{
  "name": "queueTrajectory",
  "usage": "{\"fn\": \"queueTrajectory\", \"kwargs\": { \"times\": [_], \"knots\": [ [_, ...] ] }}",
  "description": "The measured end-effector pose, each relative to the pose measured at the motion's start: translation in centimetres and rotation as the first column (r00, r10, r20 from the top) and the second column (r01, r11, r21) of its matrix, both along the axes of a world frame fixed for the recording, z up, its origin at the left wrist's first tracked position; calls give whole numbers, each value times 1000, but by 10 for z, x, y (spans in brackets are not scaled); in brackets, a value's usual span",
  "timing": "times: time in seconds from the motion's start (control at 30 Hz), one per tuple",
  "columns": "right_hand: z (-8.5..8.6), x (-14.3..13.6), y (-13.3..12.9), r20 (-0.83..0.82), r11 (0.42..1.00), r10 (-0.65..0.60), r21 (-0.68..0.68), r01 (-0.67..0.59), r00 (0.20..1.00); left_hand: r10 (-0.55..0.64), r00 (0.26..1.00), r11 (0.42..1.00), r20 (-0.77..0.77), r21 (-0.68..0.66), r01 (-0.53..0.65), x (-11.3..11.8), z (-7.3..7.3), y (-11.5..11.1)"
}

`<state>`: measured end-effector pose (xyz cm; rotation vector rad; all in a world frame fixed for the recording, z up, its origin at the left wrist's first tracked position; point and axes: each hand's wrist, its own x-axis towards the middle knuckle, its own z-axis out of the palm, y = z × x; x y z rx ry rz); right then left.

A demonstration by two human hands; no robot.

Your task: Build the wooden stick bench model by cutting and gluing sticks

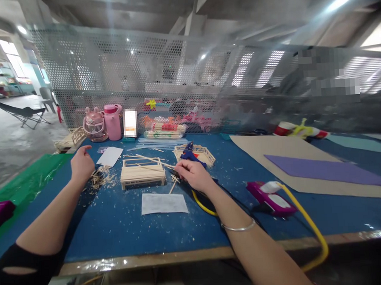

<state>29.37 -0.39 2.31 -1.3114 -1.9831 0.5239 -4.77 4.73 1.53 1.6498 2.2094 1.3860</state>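
Observation:
My right hand (192, 174) is closed in a pinch at the centre, on the end of a thin wooden stick (155, 160) that points up to the left. My left hand (82, 165) is raised over the left of the table, fingers partly curled; what they hold, if anything, is too small to tell. Between the hands a small wooden bench-like frame (142, 174) stands upright on the blue table. Behind my right hand lie a blue glue gun (193, 155) and a hexagonal stick frame (207, 155). A few short sticks (175, 179) lie beside my right fingertips.
Wood scraps (99, 179) are heaped by my left hand. A white paper (164, 203) lies in front. Pink bottles (113, 123) and stick bundles (166, 130) stand at the back. Right are a purple power strip (272, 200) with a yellow cable and a purple sheet (322, 171).

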Motion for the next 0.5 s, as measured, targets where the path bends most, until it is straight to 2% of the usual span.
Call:
{"fn": "queueTrajectory", "kwargs": {
  "times": [0.13, 0.3, 0.4, 0.5],
  "knots": [
    [9, -7, 6, -45, 999, -46, -10, 46, 998, -127, 992, 990, 5, -63, 127, 6, -6, 3],
    [24, -23, 28, 49, 999, 21, 32, -23, 999, -261, 964, 958, 48, -108, 265, 22, -9, 5],
    [17, -30, 40, 5, 999, 10, 44, -11, 1000, -294, 953, 946, 75, -119, 302, 25, -12, 5],
    [6, -32, 44, 32, 996, -8, 89, 5, 999, -311, 945, 937, 99, -137, 322, 24, -14, 4]
  ]
}}
